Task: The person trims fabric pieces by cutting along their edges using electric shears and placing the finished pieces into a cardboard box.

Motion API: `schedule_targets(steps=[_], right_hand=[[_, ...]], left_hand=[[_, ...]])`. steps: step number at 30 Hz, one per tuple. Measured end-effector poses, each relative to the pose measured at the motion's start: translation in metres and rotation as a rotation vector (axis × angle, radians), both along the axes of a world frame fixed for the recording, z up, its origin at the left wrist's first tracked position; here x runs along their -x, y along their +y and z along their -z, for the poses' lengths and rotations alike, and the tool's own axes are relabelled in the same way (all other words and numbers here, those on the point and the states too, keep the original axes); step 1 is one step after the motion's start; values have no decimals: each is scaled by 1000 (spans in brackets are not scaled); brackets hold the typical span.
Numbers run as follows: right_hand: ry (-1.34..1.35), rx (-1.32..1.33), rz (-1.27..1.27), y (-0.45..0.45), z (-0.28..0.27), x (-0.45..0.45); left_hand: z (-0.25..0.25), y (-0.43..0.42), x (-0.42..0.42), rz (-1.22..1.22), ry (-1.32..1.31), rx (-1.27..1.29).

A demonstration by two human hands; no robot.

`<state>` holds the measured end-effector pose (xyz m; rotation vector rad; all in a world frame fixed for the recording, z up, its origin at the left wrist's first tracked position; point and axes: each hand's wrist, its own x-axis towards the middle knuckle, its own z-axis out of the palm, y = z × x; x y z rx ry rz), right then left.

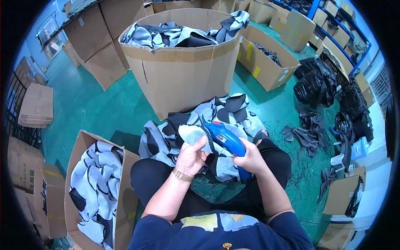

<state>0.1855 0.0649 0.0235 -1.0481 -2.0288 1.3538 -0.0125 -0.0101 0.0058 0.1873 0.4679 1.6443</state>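
My left hand (192, 159) pinches a light grey fabric piece (191, 134) with a dark edge, thumb on top. In my right hand (252, 157) is a blue cordless electric scissors (227, 138) with red marks. Its front end is right at the fabric's dark edge; whether the blade touches it is hard to make out. Below and beyond both hands, a heap of grey and black fabric pieces (237, 113) lies on the floor between my legs and the big carton.
A large carton (183, 68) full of fabric stands ahead. At left is an open carton (127, 187) of grey pieces. A long carton (266, 75), black plastic bags (314, 85) and dark scraps (310, 131) are to the right. Thin offcuts litter the green floor.
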Motion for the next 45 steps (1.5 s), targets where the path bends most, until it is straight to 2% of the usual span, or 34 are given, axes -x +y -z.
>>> schedule_targets(steps=[2, 3, 6, 7, 10, 16, 19, 24, 28, 32, 37, 45], right_hand=[[-2, 3, 4, 1, 3, -1], [14, 40, -6, 1, 3, -3], [125, 213, -26, 4, 0, -6], [204, 315, -24, 4, -6, -7], [308, 399, -6, 4, -21, -8], [271, 268, 38, 1, -27, 2], [209, 148, 52, 1, -19, 6], [112, 102, 68, 1, -16, 11], [105, 45, 81, 1, -14, 13], [113, 50, 96, 2, -9, 11], [91, 51, 101, 3, -10, 8], [143, 242, 33, 5, -10, 0]], left_hand=[[5, 0, 5, 67, -107, 2], [4, -1, 8, 111, -196, -80], [-1, 2, 3, -40, 116, 138], [-1, 4, 4, -46, 147, 126], [5, 1, 5, -13, 195, 51], [-10, 0, -14, 53, 170, -15], [-5, -2, -23, 56, 202, 17], [4, -6, -24, 86, 223, 42], [-4, -3, -17, 54, 73, 128], [1, -1, -17, -23, 201, 92], [1, -1, -7, -79, 233, 64], [18, -1, 7, -99, 143, 35]])
